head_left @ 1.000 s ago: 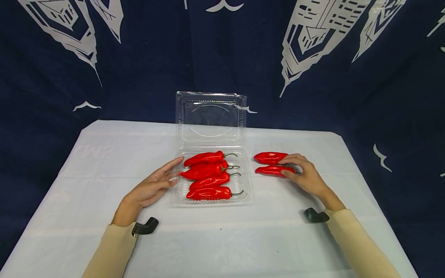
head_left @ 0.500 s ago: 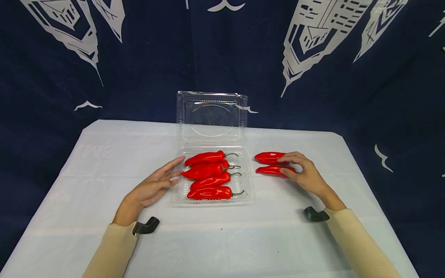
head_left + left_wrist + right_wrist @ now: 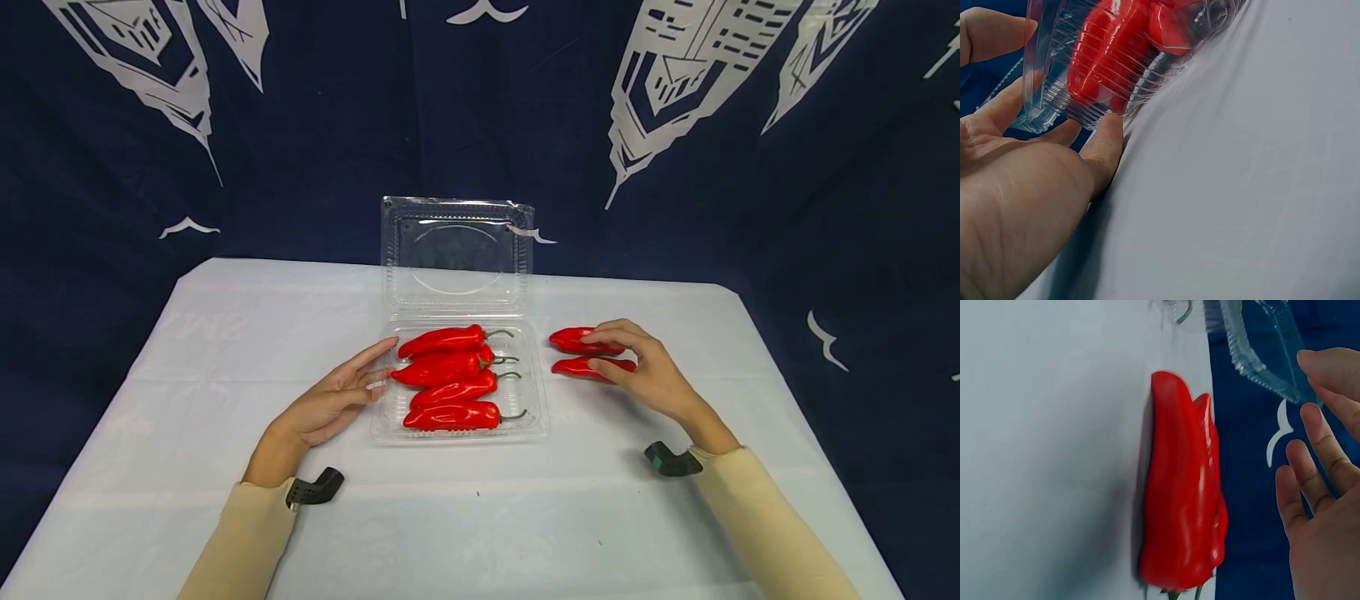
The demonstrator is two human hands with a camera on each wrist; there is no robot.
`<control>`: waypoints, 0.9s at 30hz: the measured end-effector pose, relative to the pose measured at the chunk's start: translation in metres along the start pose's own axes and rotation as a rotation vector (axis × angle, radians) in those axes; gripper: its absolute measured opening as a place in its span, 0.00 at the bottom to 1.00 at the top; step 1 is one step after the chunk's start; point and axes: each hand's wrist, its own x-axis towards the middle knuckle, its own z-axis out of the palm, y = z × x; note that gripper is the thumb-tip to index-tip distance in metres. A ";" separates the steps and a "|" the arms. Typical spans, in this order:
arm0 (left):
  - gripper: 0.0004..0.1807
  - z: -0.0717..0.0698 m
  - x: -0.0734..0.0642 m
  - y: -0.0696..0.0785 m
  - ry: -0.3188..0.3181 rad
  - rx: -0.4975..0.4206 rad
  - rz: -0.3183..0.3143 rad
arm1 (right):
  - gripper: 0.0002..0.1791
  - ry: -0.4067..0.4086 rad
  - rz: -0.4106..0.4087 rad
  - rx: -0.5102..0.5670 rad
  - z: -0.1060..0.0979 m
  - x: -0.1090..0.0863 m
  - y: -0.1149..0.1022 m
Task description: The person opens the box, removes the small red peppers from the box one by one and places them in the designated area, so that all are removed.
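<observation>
A hinged clear plastic container [image 3: 531, 387] lies at the middle of the table, its lid [image 3: 457, 258] raised at the back. Several red peppers [image 3: 450, 417] with green stems lie in it side by side. My left hand [image 3: 326, 410] has its fingers spread along the container's left side; in the left wrist view, fingertips [image 3: 1110, 131] touch its ribbed wall. To the right, two more red peppers [image 3: 573, 340] lie one behind the other on the table. Over their right ends hovers my right hand [image 3: 648, 375], fingers loosely extended and holding nothing. Their stems are hidden beneath it in the head view.
A white cloth covers the table [image 3: 480, 525]. Behind it hangs a dark blue curtain [image 3: 322, 150] with white printed shapes. Each wrist wears a black camera mount [image 3: 315, 487], close above the cloth.
My right hand has shifted slightly left over the two loose peppers, covering more of them. My left hand and the container stay where they were.
</observation>
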 end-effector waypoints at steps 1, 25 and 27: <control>0.42 0.000 0.000 0.000 0.002 -0.001 0.000 | 0.19 -0.003 -0.008 0.013 0.000 0.001 -0.007; 0.42 0.000 0.000 0.000 -0.015 -0.015 0.010 | 0.22 -0.141 -0.117 0.100 0.014 0.023 -0.039; 0.42 0.000 0.000 0.000 -0.017 -0.009 0.011 | 0.22 -0.146 -0.135 0.089 0.016 0.023 -0.042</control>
